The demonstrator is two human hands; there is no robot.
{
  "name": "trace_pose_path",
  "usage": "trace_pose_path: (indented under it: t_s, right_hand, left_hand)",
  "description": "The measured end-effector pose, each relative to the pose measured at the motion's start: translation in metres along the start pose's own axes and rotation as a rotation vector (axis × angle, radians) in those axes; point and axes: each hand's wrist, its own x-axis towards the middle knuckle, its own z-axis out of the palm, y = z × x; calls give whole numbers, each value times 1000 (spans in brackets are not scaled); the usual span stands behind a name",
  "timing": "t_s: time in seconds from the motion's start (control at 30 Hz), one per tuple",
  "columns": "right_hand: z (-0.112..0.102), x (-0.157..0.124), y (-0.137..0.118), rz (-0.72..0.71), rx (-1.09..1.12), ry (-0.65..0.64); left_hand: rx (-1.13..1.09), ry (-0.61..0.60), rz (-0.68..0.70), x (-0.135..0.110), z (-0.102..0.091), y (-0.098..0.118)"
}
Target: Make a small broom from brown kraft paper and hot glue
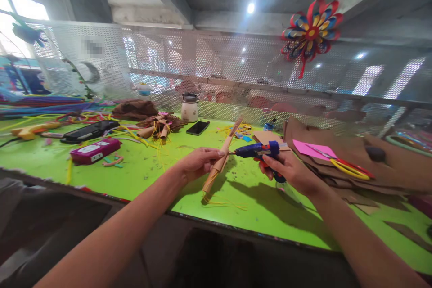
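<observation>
My left hand pinches a rolled brown paper piece by its middle, holding it at a slant over the green table. Yellow strands trail from its lower end. In my right hand is a blue hot glue gun, its fingers wrapped round the grip. The nozzle points left and is at the paper roll's right side; whether it touches, I cannot tell.
Brown paper sheets, a pink sheet and scissors lie right. A phone, a cup and more paper rolls stand or lie behind. At left are a magenta box, a black case and a yellow glue gun.
</observation>
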Motion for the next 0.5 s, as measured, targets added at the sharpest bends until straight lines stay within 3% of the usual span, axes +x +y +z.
trace_pose_path:
  t_s: [0.5]
  right_hand:
    - [2,2,4,-51,-13,96]
  left_hand:
    - [-29,7,15,-1,0,1]
